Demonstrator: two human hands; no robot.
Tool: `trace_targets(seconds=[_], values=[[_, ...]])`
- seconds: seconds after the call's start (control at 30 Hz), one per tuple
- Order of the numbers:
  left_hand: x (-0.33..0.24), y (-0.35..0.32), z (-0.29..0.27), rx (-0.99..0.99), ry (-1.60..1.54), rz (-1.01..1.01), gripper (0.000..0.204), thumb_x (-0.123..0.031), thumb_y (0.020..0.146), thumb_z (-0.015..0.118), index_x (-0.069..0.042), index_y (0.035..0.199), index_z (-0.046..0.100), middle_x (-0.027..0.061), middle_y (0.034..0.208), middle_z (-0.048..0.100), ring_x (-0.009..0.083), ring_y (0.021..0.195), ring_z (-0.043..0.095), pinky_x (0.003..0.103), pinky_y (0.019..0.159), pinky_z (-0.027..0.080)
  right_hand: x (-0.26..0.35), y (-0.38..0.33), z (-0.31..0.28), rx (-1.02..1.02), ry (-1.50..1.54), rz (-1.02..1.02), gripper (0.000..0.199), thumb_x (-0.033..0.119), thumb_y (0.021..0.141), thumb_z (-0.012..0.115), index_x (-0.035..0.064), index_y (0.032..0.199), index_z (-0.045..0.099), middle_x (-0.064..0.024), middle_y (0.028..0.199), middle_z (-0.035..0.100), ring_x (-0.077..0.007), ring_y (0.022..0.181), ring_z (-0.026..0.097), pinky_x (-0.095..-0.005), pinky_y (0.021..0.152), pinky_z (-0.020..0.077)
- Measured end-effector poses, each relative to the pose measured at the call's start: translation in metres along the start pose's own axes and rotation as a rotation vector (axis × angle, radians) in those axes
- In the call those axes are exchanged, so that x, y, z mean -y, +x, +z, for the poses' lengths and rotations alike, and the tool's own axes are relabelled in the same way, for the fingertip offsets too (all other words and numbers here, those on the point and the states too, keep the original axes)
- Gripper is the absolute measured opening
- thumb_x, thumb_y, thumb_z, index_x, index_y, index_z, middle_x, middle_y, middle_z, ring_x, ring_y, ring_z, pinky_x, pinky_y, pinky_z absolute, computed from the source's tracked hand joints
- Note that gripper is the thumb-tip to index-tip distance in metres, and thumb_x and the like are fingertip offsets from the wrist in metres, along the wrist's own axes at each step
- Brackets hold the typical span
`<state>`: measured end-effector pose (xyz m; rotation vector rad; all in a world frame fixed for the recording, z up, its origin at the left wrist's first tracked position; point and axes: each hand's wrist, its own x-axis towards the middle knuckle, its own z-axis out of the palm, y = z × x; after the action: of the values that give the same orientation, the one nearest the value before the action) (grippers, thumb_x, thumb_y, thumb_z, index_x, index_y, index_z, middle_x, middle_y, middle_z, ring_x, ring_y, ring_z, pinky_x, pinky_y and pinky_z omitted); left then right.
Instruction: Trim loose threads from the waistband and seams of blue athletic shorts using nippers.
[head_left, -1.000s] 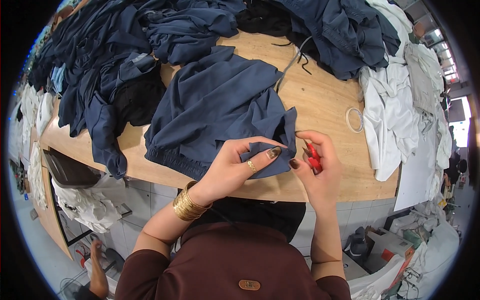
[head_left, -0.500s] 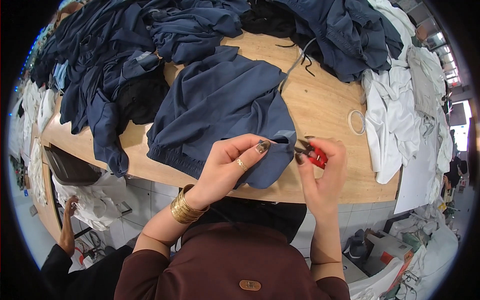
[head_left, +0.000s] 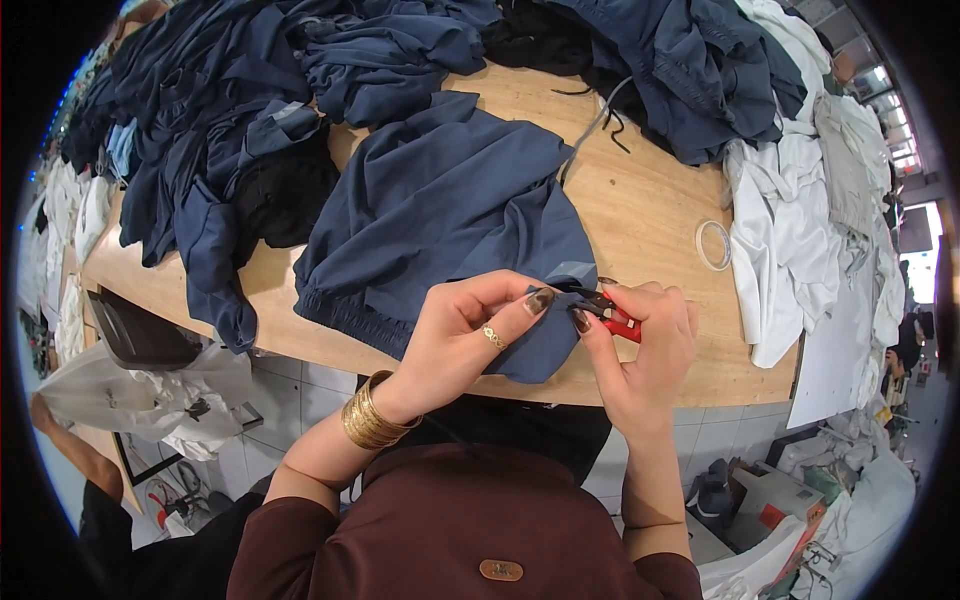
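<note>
A navy blue garment with a gathered elastic edge lies spread on the wooden table in front of me. My left hand pinches its near right edge between thumb and fingers, lifting the cloth a little. In my right hand are small red-handled thread snips, their dark blades pointing left and touching the pinched cloth. Whether the blades are closed is hard to see. A pale grey patch shows on the fabric just beyond my fingertips.
Navy garments are heaped at the far left and far right of the table. A tape roll lies right of my hands, beside white cloth. At the lower left, another person's arm reaches toward white fabric.
The snips in my right hand have moved left, onto the cloth edge. My left hand has shifted slightly right. The other person's arm has moved left, spreading the white fabric.
</note>
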<state>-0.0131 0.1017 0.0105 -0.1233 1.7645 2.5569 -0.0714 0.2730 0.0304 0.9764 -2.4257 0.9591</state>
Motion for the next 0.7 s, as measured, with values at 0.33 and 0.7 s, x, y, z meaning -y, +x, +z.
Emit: trace_targets(seconds=[0.33,0.7], values=[[-0.003,-0.001,-0.001,-0.016,-0.012,-0.051,0.018,-0.008,0.09,0.054,0.003,0.103,0.06,-0.0025,0.083,0.062,-0.0014,0.067,0.048,0.014,0.056,0.039,0.017,-0.001,-0.002,0.016,0.482,0.477,0.016,0.007,0.079,0.068,0.0049,0.086,0.054,0.0003,0.068,0.056,-0.0061,0.054,0.048,-0.0204,0.047,0.0364],[-0.004,-0.004,0.0,-0.066,-0.039,-0.014,0.017,-0.009,0.09,0.054,0.001,0.103,0.059,-0.0048,0.077,0.058,-0.0024,0.064,0.046,0.014,0.052,0.038,0.031,0.0,-0.008,0.214,0.884,0.782,0.012,0.008,0.087,0.059,0.0023,0.081,0.051,0.0007,0.056,0.054,-0.0009,0.046,0.044,-0.017,0.041,0.033]])
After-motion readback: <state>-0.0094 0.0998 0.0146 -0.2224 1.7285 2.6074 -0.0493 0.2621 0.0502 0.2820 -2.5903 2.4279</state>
